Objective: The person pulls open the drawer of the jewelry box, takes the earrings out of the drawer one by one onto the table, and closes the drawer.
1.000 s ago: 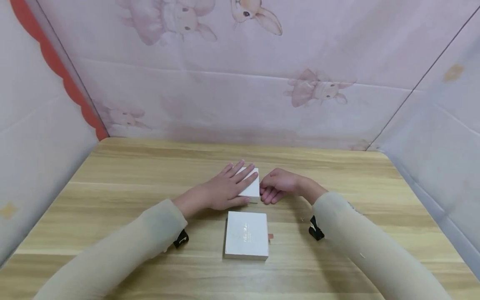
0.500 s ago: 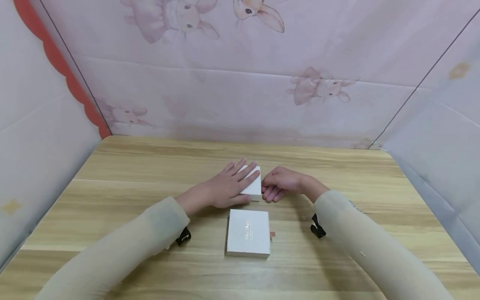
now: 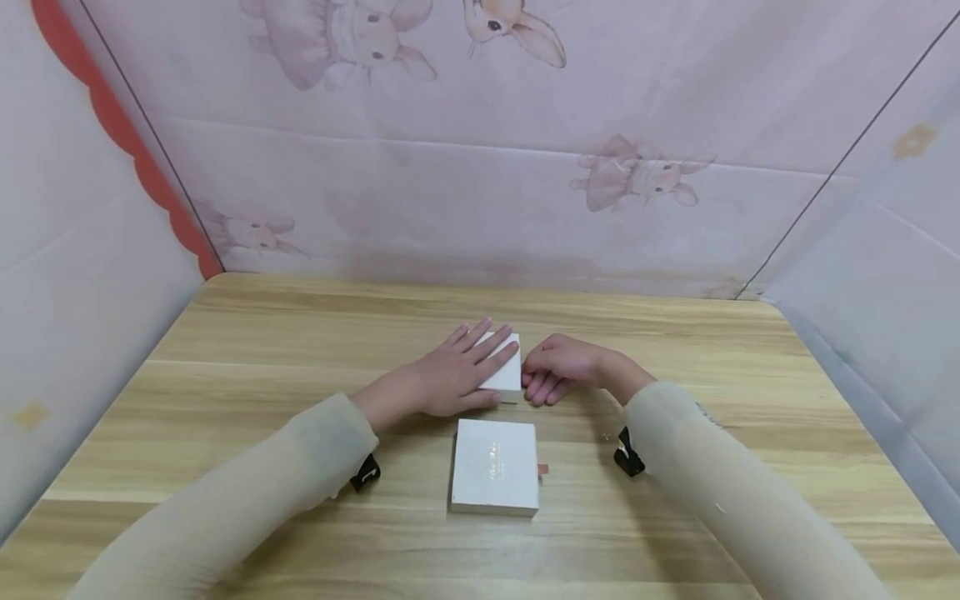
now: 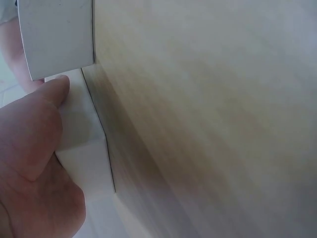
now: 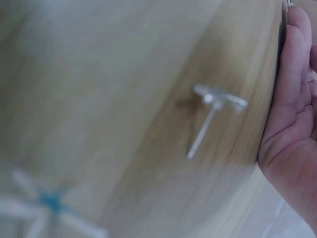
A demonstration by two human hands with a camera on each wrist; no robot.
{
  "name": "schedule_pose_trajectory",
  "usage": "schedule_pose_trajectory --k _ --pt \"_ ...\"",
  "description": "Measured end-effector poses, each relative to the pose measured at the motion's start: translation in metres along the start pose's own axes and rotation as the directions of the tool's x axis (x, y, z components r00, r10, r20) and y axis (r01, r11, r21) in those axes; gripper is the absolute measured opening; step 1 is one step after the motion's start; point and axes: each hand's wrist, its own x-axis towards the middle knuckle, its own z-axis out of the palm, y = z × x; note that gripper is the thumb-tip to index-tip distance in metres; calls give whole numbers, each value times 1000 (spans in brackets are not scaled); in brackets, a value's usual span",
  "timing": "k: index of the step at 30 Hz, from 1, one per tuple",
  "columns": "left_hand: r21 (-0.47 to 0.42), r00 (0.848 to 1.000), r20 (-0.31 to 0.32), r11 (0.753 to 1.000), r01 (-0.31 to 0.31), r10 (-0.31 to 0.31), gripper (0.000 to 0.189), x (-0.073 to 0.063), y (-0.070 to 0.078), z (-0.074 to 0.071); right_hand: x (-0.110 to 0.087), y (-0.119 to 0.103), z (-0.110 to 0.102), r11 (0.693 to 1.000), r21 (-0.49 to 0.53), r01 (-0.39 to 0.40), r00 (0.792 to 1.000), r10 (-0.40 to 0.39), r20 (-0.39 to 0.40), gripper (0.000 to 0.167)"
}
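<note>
My left hand [image 3: 453, 383] lies flat with spread fingers across a small white box [image 3: 510, 379], its thumb along the near side. In the left wrist view the thumb touches that box [image 4: 81, 114]. At the box's right edge, my right hand [image 3: 561, 371] has thumb and forefinger pinched together on a small reddish pull tab, mostly hidden by the fingertips; its other fingers are loosely bent. In front lies a second white box [image 3: 480, 475] with gold lettering and a pinkish ribbon tab [image 3: 543, 469] on its right side.
Two earrings lie on the wooden table [image 3: 300, 325]: a silver stud earring [image 5: 213, 99] with its post showing, and a blurred star-shaped one [image 5: 52, 201] with a blue centre. A patterned cloth wall [image 3: 450, 200] stands behind, with side walls left and right.
The head view shifts slightly. Both hands and both boxes keep nearly the same places; no clear movement of the far box shows.
</note>
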Motion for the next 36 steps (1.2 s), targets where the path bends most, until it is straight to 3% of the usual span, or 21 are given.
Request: schedule_pose_trajectory --k 36 --pt "4 1000 9 1000 2 -2 76 0 0 -1 0 0 1 1000 -13 2 1000 -2 -5 31"
